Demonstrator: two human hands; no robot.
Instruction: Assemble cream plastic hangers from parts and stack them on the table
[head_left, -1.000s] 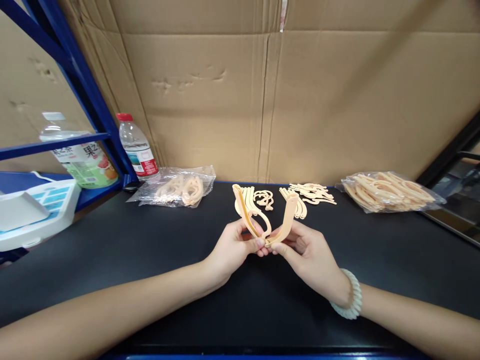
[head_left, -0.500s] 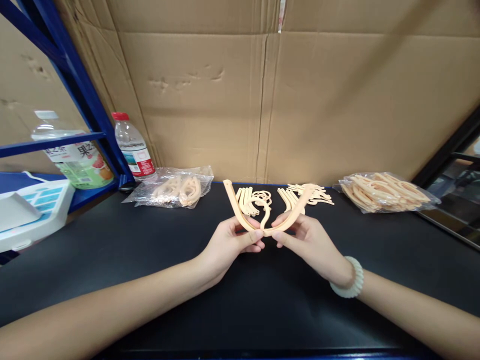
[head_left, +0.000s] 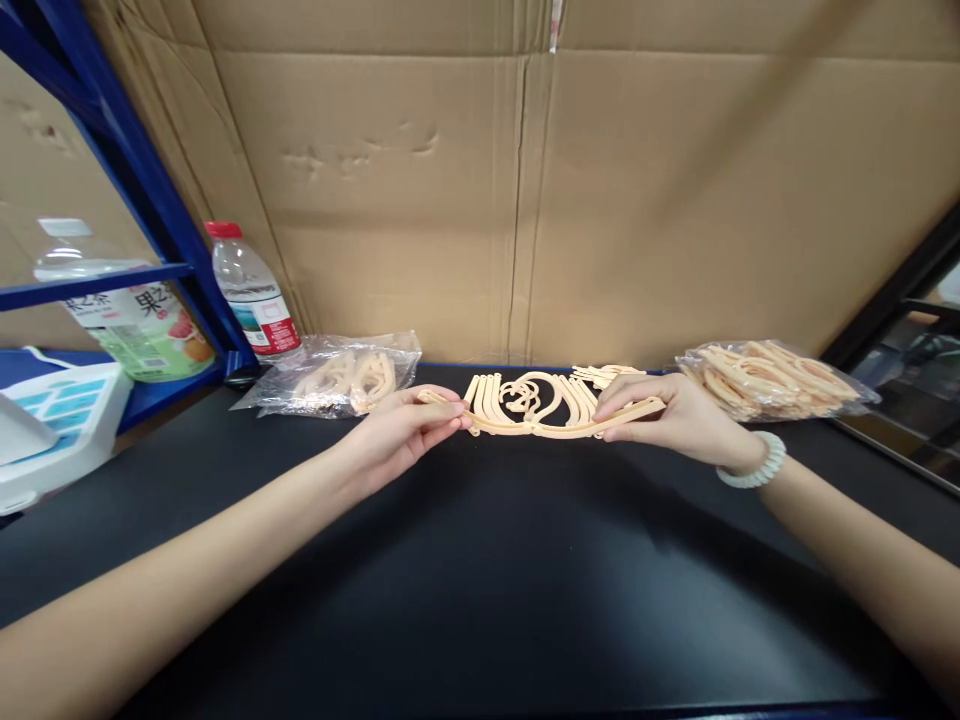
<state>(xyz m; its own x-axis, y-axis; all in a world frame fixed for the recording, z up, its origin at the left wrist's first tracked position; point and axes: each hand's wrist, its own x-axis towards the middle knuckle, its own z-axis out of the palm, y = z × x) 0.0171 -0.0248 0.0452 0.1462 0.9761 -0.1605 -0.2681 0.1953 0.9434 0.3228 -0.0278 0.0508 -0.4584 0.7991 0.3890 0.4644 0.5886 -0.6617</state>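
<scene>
A peach plastic hanger (head_left: 541, 428) is spread out wide and held low over the black table (head_left: 480, 580). My left hand (head_left: 405, 425) pinches its left arm end. My right hand (head_left: 667, 418), with a white bead bracelet on the wrist, grips its right arm end. Just behind the hanger lie loose peach hanger parts (head_left: 525, 392) in a small heap, with more pieces (head_left: 600, 375) further back.
A clear bag of peach parts (head_left: 345, 378) lies back left, another bag (head_left: 769, 378) back right. A red-capped water bottle (head_left: 246, 292) and a drink bottle (head_left: 127, 310) stand by the blue shelf frame (head_left: 150, 200). A white device (head_left: 52, 430) sits far left. Cardboard (head_left: 525, 180) walls the back.
The hanger's two arms, folded up in a V before, have been swung outward and flattened. Both hands moved apart and away from me, toward the heap of parts.
</scene>
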